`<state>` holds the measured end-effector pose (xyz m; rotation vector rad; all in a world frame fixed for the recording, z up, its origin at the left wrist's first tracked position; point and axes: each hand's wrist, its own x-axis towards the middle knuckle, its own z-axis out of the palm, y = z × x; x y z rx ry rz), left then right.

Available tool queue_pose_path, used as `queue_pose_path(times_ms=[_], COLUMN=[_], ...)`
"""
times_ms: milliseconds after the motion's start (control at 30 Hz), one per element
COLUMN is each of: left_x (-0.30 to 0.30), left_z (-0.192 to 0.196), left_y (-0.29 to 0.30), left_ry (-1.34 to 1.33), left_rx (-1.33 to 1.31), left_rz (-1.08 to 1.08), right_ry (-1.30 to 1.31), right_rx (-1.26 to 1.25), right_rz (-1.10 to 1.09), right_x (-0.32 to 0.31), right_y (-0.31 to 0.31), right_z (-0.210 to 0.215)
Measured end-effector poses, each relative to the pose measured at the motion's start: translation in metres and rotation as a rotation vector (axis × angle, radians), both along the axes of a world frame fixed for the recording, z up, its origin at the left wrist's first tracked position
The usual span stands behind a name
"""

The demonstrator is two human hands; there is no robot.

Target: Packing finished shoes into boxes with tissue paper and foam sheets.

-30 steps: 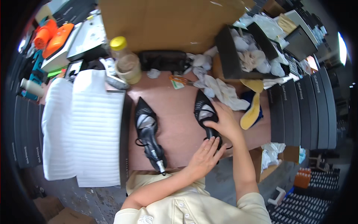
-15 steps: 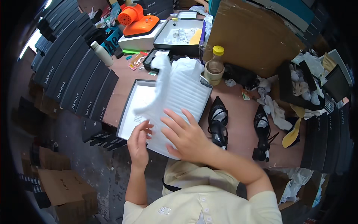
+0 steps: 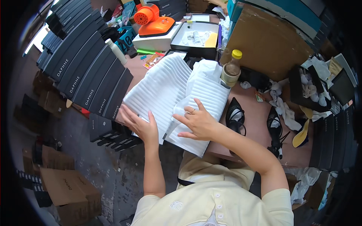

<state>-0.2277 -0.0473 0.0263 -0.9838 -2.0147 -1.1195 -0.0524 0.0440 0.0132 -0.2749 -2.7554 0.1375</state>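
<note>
A white ribbed foam sheet [image 3: 158, 84] lies spread to the left across a dark shoebox [image 3: 183, 147], which is mostly hidden beneath it. More ribbed foam [image 3: 211, 92] and crumpled white tissue paper [image 3: 203, 71] fill the box's right half. My left hand [image 3: 140, 126] is open at the sheet's lower left edge, fingers spread. Over the right half, my right hand [image 3: 198, 121] is open too, its fingers apart and resting on or just above the white wrapping. Right of the box are two black strappy heeled shoes, one nearer [image 3: 235, 115] and one farther right [image 3: 275, 126].
Dark shoeboxes [image 3: 88, 81] are stacked along the left. A yellow-capped bottle [image 3: 231, 69] stands at the box's far right corner. Behind are an orange machine [image 3: 156, 24] and a tray-like box [image 3: 196, 49]. Cardboard [image 3: 267, 37] rises at the back right, near a bin of crumpled paper [image 3: 307, 84].
The foam sheet's raised flap has come down and spread out to the left. My left hand has moved up and left with its fingers spreading. The whole view has shifted slightly.
</note>
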Motion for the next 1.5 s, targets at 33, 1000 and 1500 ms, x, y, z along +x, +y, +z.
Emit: queue_pose_path(times_ms=[33, 1000, 1500], left_x=[0.009, 0.033, 0.052], left_z=[0.008, -0.052, 0.047], left_y=[-0.002, 0.185, 0.186], left_ry=[0.207, -0.158, -0.069], left_rx=[0.039, -0.927, -0.797], left_rz=[-0.061, -0.919, -0.91], right_ry=[-0.03, 0.671, -0.001], right_rx=[-0.014, -0.383, -0.47], right_rz=[-0.003, -1.233, -1.055], right_x=[0.0, 0.241, 0.135], right_y=[0.003, 0.024, -0.065], right_z=[-0.001, 0.009, -0.072])
